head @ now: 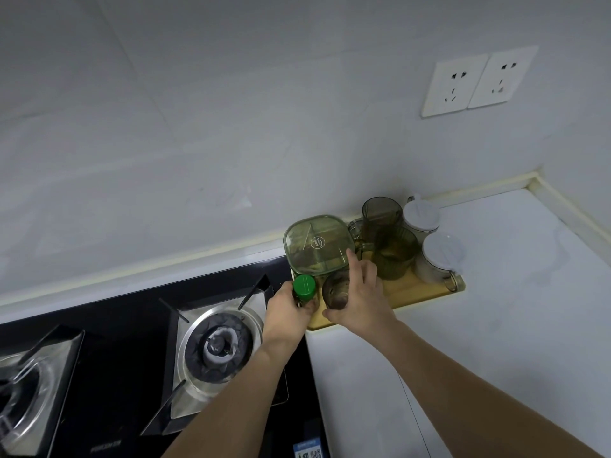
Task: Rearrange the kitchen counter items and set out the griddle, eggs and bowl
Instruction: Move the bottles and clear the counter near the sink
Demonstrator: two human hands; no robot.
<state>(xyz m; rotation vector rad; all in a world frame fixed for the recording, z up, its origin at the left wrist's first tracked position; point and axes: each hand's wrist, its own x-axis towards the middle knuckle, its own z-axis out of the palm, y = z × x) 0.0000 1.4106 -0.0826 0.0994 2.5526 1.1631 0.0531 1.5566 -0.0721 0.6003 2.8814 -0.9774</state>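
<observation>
At frame centre, the left hand [287,310] grips a green-capped bottle [304,288]; the right hand [358,297] grips a dark jar [336,290], index finger touching the green lidded container [318,246]. Both stand on a wooden tray [416,289] crowded with tinted cups [395,251]; lifting carelessly could topple neighbours. The white surface [496,325] adjoins a gas hob [215,345], lower left. Griddle, eggs and bowl are not visible.
</observation>
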